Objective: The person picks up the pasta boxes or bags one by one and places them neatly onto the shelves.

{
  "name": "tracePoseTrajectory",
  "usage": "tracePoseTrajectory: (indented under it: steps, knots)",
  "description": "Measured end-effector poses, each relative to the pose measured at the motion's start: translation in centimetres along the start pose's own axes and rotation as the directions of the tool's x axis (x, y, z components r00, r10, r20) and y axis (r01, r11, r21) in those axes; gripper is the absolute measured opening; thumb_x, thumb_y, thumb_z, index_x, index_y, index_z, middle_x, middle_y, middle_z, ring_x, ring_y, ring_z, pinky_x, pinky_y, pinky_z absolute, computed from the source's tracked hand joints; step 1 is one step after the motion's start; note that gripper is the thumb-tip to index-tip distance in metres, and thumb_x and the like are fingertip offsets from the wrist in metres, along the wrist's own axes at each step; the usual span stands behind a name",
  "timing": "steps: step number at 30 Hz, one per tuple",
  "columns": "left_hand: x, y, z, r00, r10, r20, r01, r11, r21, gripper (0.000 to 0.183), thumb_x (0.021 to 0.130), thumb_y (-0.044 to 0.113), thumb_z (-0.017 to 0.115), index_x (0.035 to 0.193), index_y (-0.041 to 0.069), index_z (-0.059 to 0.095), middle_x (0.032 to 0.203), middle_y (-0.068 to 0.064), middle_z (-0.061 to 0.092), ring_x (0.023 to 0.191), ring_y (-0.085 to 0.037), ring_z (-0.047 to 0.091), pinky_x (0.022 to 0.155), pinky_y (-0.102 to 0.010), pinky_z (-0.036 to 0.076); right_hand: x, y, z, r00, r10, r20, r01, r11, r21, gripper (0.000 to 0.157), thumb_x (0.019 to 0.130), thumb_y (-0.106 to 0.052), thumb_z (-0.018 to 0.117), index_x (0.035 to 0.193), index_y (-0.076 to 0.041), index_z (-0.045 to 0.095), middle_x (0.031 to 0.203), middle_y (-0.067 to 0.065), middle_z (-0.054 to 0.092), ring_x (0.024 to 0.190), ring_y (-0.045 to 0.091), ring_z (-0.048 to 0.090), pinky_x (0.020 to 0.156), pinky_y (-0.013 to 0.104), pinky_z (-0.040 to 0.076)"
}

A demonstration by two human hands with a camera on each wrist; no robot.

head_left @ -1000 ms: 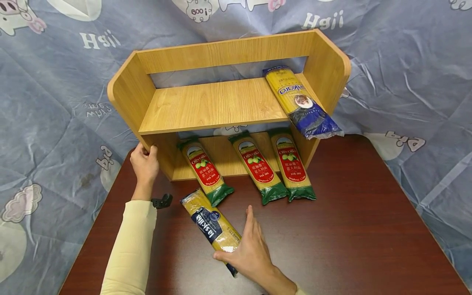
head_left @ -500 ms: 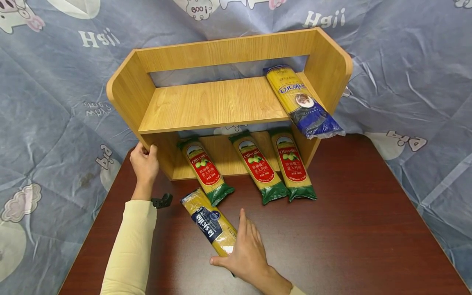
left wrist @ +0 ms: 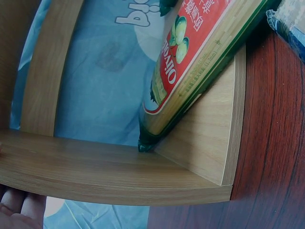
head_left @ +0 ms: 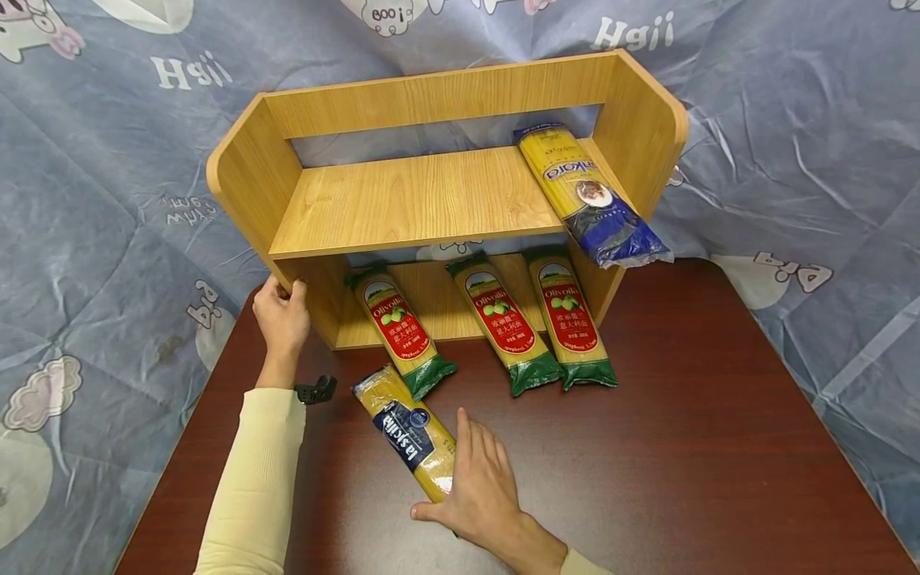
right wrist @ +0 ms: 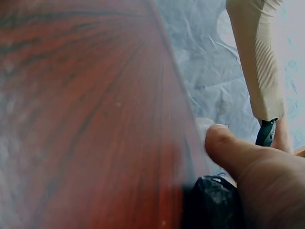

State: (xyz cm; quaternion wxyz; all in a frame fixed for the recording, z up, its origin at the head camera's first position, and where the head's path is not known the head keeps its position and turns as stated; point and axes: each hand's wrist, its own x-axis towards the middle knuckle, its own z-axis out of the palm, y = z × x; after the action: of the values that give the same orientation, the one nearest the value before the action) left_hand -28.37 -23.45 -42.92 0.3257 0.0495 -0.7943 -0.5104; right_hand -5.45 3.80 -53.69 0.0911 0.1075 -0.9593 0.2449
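Note:
My left hand [head_left: 283, 319] grips the lower left side panel of a wooden shelf [head_left: 417, 204]; its fingertips [left wrist: 32, 206] show at the panel's outer face in the left wrist view. My right hand [head_left: 477, 487] is over the near end of a yellow spaghetti packet [head_left: 406, 431] with a dark blue label, lying slanted on the table. The fingers are extended and the thumb is spread to the packet's left. Whether the hand touches the packet cannot be seen. In the right wrist view the packet's dark end [right wrist: 217, 198] shows beside the thumb.
Red-labelled spaghetti packets lean out of the lower compartment: a left one [head_left: 398, 327], a middle one [head_left: 503, 319] and a right one [head_left: 568, 315]. A blue and yellow packet [head_left: 585, 192] overhangs the upper board's right end. Patterned cloth [head_left: 776, 160] hangs behind the dark red table [head_left: 690, 447].
My right hand has shifted slightly left over the near end of the blue-labelled spaghetti packet, covering more of it. The left hand keeps its hold on the shelf.

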Motion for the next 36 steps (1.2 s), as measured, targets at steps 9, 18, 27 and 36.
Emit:
tracePoseTrajectory:
  steps: [9,18,27,36]
  knots:
    - [0.0,0.2,0.1,1.000,-0.006,-0.005,0.006,1.000,0.005,0.018,0.095,0.007,0.060,0.104,-0.003,0.072,0.093,-0.016,0.074,0.081,-0.009,0.067,0.062,-0.016,0.048,0.1,-0.7,0.0,0.998,-0.037,0.042,0.040,0.997,-0.064,0.145,0.045,-0.069,0.092,0.152,0.007,0.030,0.128,0.020,0.059,0.115,0.032,0.054,0.098,0.044,0.044]
    - [-0.1,0.2,0.1,1.000,0.006,-0.010,-0.006,1.000,0.004,0.015,0.094,0.007,0.060,0.099,-0.003,0.071,0.082,-0.008,0.068,0.072,-0.004,0.061,0.057,-0.018,0.044,0.2,-1.4,-0.5,0.999,-0.019,0.049,0.022,0.998,-0.059,0.115,0.055,-0.051,0.095,0.140,0.008,0.046,0.110,0.018,0.057,0.097,0.033,0.057,0.070,0.047,0.056]
    - [-0.3,-0.2,-0.1,1.000,0.001,-0.015,-0.001,1.000,0.019,0.014,0.095,0.008,0.061,0.097,-0.002,0.071,0.079,-0.006,0.066,0.071,-0.005,0.061,0.055,-0.017,0.043,-0.1,-1.6,-0.9,0.998,-0.043,0.041,0.045,0.998,-0.053,0.085,0.057,-0.033,0.090,0.124,0.005,0.053,0.085,0.006,0.054,0.072,0.022,0.056,0.050,0.039,0.050]
    - [-0.1,-0.2,0.0,1.000,0.001,-0.012,-0.001,1.000,0.005,0.017,0.094,0.007,0.060,0.101,-0.003,0.071,0.086,-0.011,0.070,0.074,-0.004,0.063,0.059,-0.017,0.046,-0.4,-1.5,-0.8,0.994,-0.086,-0.069,0.080,0.993,-0.087,0.074,0.056,-0.025,0.085,0.119,0.003,0.057,0.081,0.005,0.055,0.067,0.021,0.057,0.047,0.037,0.048]
